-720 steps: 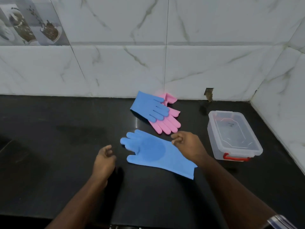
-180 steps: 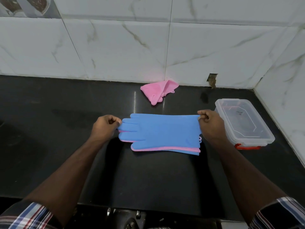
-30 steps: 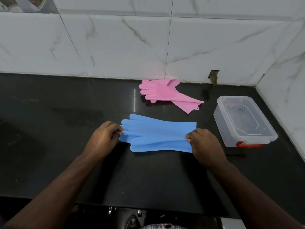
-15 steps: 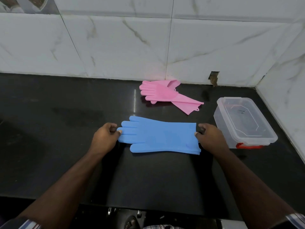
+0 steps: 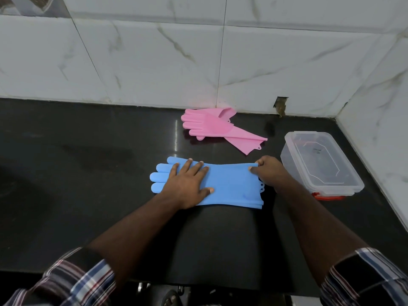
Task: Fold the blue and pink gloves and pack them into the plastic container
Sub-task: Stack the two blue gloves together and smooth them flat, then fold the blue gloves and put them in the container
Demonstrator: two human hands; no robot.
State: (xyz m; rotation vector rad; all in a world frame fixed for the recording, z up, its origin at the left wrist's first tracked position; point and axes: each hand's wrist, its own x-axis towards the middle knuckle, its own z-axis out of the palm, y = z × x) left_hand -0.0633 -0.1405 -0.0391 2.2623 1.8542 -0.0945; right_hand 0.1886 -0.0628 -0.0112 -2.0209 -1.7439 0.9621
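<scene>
The two blue gloves [image 5: 231, 184] lie stacked flat in the middle of the black counter, fingers pointing left, cuffs to the right. My left hand [image 5: 187, 184] presses flat on their palm area with fingers spread. At the cuff end, my right hand [image 5: 268, 171] pinches the top edge of the blue gloves. The pink gloves [image 5: 212, 125] lie behind them near the wall, one cuff stretching right. The clear plastic container [image 5: 320, 164] with its lid on and a red clip stands at the right, just beside my right hand.
White marble-tiled walls [image 5: 154, 62] close off the back and the right side of the counter. The front edge of the counter [image 5: 66, 270] runs along the bottom, under my forearms and plaid sleeves.
My left hand has let go of the glove fingertips and now lies flat and open on the blue gloves. My right hand still pinches the cuff end.
</scene>
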